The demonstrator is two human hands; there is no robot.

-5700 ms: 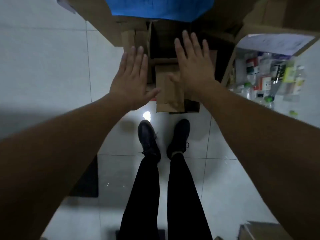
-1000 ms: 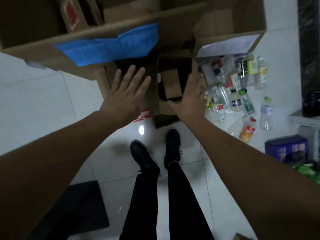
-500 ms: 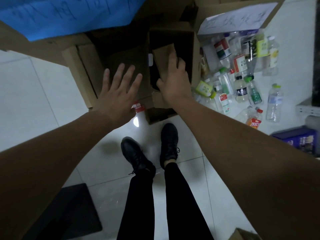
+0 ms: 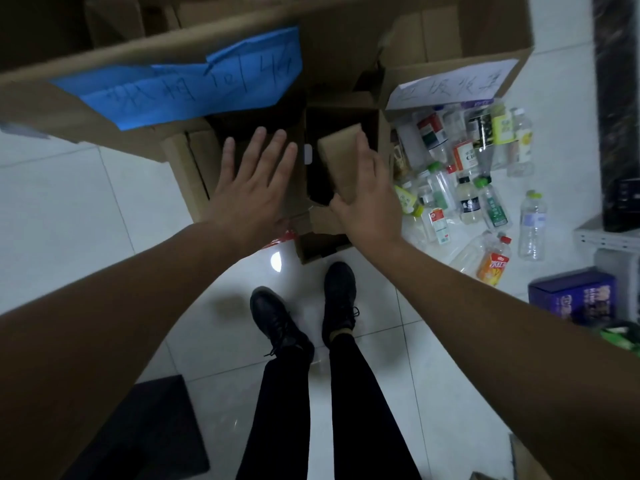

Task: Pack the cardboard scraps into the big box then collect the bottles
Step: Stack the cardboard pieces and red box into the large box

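Observation:
My right hand [image 4: 372,199] grips a tan cardboard scrap [image 4: 337,157], with the thumb at its near corner and the fingers along its right edge. The scrap stands tilted in a small open carton [image 4: 382,147] on the floor. My left hand [image 4: 252,192] is spread flat, fingers straight, over flattened cardboard pieces [image 4: 187,168] to the left of that carton. The big box [image 4: 329,39] with a blue paper label [image 4: 194,84] rises just behind them. Several plastic bottles [image 4: 467,199] lie scattered on the tiles to the right, one with an orange label [image 4: 491,265].
A second cardboard box with a white handwritten label [image 4: 450,84] stands behind the bottles. A purple carton [image 4: 575,299] sits at the right edge and a black mat [image 4: 145,431] at the lower left. My black shoes [image 4: 339,299] stand on the white tiles just before the cardboard.
My right hand has shifted along the scrap and now grips it by its near corner and right edge. The camera has tilted up, showing more of the big box. My left hand stays spread flat.

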